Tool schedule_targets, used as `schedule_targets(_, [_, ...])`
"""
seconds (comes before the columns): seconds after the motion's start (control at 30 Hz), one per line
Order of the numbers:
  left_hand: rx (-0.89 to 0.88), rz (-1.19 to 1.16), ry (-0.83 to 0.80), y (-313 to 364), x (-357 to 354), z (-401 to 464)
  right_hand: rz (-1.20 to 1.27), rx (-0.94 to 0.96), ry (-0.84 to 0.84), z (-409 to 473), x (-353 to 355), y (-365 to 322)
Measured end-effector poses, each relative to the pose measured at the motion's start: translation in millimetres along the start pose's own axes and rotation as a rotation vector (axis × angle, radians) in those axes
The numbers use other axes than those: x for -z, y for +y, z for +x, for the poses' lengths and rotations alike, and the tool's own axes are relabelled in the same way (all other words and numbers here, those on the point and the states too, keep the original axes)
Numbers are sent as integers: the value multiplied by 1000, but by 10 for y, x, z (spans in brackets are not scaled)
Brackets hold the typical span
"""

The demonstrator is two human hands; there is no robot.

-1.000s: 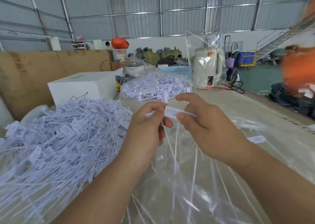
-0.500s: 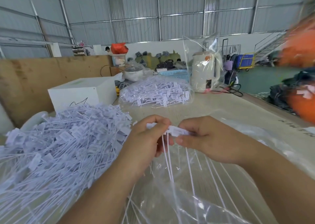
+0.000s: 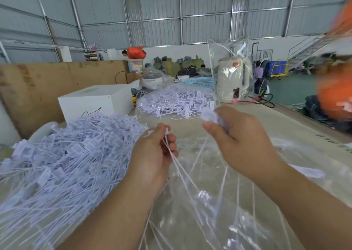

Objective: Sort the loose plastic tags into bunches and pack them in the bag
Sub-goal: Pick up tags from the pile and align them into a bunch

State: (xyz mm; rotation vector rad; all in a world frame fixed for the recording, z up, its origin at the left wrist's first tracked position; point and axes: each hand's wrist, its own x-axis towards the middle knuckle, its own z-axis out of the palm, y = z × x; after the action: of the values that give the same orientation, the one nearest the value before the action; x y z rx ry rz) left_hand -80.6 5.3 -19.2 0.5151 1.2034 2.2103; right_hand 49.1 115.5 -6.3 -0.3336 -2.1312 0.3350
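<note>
A big heap of loose white plastic tags (image 3: 62, 166) fills the left of the table. My left hand (image 3: 152, 154) pinches a few thin tag strands (image 3: 177, 162) that hang down over the clear plastic bag (image 3: 209, 202) spread in front of me. My right hand (image 3: 238, 137) is raised to the right and grips a small bunch of tag heads (image 3: 208, 115) between thumb and fingers. A second pile of tags (image 3: 177, 101) in clear plastic lies farther back at the centre.
A white box (image 3: 95, 101) stands behind the big heap, beside a plywood wall (image 3: 38, 89). A cream kettle wrapped in clear plastic (image 3: 232, 78) stands at the back right with cables. A blurred orange shape (image 3: 335, 89) is at the right edge.
My hands were together on one bunch; now they have drawn apart. The right hand has lifted up and right with the tag heads, the left keeps a few strands.
</note>
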Motion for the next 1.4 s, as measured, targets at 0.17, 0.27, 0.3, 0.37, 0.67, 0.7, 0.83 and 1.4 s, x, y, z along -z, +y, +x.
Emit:
schedule_targets(0.17, [-117,452,-234,-88,-33,-59,111,-21,-435,-76,-81,35])
schedule_targets(0.27, [-149,547,-367,-93,-46,-123,127,13,-469,-90,-84,42])
schedule_targets(0.3, [-152,550,-384,-86,-34,-134,129,26,-468,-97,-80,42])
schedule_targets(0.37, [-156,551,-404,-65,-19,-132,118,48,-451,-110,-83,11])
schedule_targets(0.67, [-328,670,-428,-82,11,-113,166,88,-432,-105,-129,27])
schedule_targets(0.7, [-337,662,-391,-92,12,-102,189,66,-433,-112,-131,35])
schedule_targets(0.83, [-366,570,-274,-70,21,-62,249,9,-441,-63,-56,21])
schedule_targets(1.4, [-37,-202,-16,-86,-124,-36,63,-52,-45,-53,-197,-107])
